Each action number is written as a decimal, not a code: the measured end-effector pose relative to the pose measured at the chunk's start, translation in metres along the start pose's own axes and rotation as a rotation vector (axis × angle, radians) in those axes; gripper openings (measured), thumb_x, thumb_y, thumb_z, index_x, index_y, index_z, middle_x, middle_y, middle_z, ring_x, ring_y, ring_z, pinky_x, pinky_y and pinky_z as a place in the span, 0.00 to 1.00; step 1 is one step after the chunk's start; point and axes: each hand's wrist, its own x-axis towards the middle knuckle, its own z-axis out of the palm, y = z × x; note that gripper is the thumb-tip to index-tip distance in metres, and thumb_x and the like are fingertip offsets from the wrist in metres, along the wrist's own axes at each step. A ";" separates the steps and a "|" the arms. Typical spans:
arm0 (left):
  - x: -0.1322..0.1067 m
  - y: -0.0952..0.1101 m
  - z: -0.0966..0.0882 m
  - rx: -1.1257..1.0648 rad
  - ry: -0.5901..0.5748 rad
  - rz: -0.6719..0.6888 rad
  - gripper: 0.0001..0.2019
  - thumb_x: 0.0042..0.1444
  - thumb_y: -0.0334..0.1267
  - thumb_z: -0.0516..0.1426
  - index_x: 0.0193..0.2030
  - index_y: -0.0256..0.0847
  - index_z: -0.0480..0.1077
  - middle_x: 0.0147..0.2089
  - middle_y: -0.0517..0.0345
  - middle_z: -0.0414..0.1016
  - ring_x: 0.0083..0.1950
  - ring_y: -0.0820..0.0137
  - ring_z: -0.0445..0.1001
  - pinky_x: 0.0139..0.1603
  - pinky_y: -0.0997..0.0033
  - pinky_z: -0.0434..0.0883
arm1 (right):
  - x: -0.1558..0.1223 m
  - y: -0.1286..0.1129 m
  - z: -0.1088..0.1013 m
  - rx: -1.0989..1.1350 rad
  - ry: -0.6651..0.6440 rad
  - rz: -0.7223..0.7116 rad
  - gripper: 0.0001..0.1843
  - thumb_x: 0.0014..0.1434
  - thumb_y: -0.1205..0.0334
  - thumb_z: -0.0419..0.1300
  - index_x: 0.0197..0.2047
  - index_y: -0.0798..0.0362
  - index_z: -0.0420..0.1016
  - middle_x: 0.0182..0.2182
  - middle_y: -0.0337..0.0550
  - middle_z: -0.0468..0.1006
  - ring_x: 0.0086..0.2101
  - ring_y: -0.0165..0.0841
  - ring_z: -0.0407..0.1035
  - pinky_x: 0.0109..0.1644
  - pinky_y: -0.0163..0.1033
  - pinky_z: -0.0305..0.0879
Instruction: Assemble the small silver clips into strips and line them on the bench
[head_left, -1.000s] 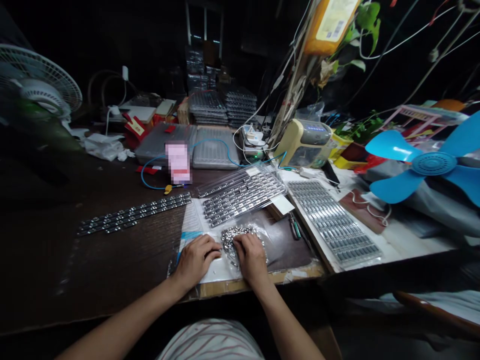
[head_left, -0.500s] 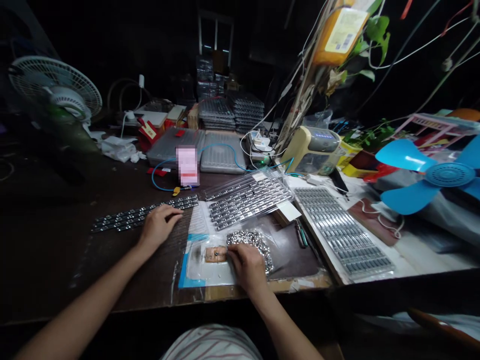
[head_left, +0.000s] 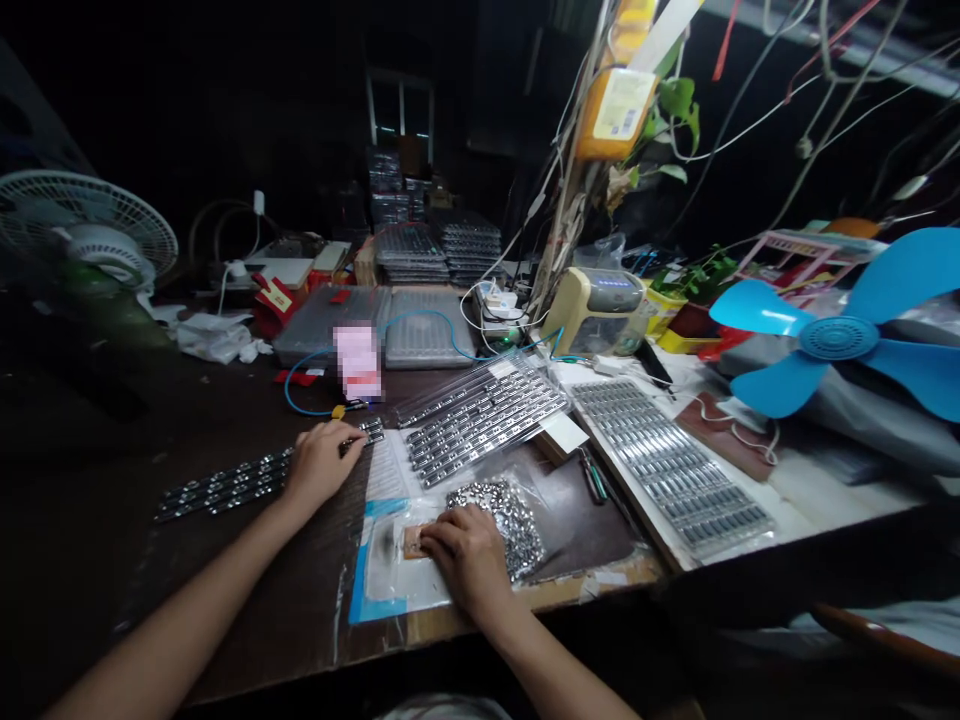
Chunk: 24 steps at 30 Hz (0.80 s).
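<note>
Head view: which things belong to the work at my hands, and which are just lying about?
In use: left hand on metal strips; right hand by loose silver parts, small tan pad.
Lying about: blue fan, white fan, crumpled tissue.

Blue-bladed fan (head_left: 838,338) at right, white desk fan (head_left: 90,235) at left.

Left hand (head_left: 322,463) and right hand (head_left: 469,556), both palm-down, well apart

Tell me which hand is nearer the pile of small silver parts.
Right. The right hand touches the edge of the pile; the left hand lies well left of it, on the metal strips.
</note>
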 end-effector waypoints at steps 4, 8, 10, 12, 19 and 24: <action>0.047 0.046 0.022 -0.006 -0.073 0.030 0.11 0.56 0.42 0.53 0.36 0.43 0.77 0.41 0.52 0.79 0.45 0.58 0.73 0.47 0.61 0.63 | 0.001 -0.001 0.002 0.030 -0.011 0.015 0.03 0.58 0.58 0.64 0.34 0.44 0.79 0.33 0.35 0.78 0.36 0.31 0.67 0.41 0.37 0.54; 0.058 0.058 0.029 -0.022 -0.082 0.003 0.10 0.54 0.41 0.54 0.32 0.41 0.75 0.35 0.50 0.80 0.41 0.57 0.75 0.45 0.60 0.64 | 0.001 0.001 0.005 0.024 -0.038 0.008 0.02 0.58 0.57 0.64 0.34 0.43 0.78 0.33 0.33 0.78 0.36 0.30 0.67 0.42 0.38 0.53; 0.052 0.053 0.024 -0.030 -0.077 -0.022 0.12 0.56 0.42 0.52 0.33 0.41 0.74 0.35 0.50 0.79 0.40 0.58 0.75 0.43 0.61 0.66 | 0.001 0.003 0.005 0.020 -0.046 0.005 0.03 0.58 0.57 0.63 0.34 0.43 0.78 0.33 0.33 0.77 0.36 0.30 0.66 0.42 0.38 0.52; 0.040 0.045 0.016 -0.089 -0.068 -0.047 0.14 0.57 0.44 0.50 0.37 0.41 0.73 0.37 0.51 0.79 0.40 0.60 0.76 0.41 0.64 0.68 | 0.001 0.003 0.004 0.012 -0.057 0.005 0.03 0.58 0.56 0.63 0.34 0.43 0.78 0.34 0.33 0.77 0.37 0.30 0.66 0.42 0.37 0.52; -0.024 0.032 -0.008 -0.700 -0.267 -0.237 0.24 0.54 0.55 0.51 0.49 0.39 0.70 0.30 0.56 0.76 0.30 0.66 0.76 0.31 0.70 0.73 | 0.001 -0.001 0.000 -0.093 -0.068 -0.026 0.05 0.59 0.55 0.62 0.38 0.42 0.78 0.36 0.36 0.77 0.38 0.31 0.66 0.42 0.38 0.55; -0.065 0.048 -0.007 -0.748 -0.263 -0.282 0.22 0.49 0.54 0.58 0.43 0.40 0.73 0.37 0.54 0.78 0.29 0.67 0.76 0.28 0.70 0.74 | -0.002 0.015 -0.024 -0.278 -0.013 0.012 0.22 0.57 0.58 0.63 0.55 0.46 0.69 0.51 0.45 0.73 0.48 0.41 0.63 0.48 0.44 0.59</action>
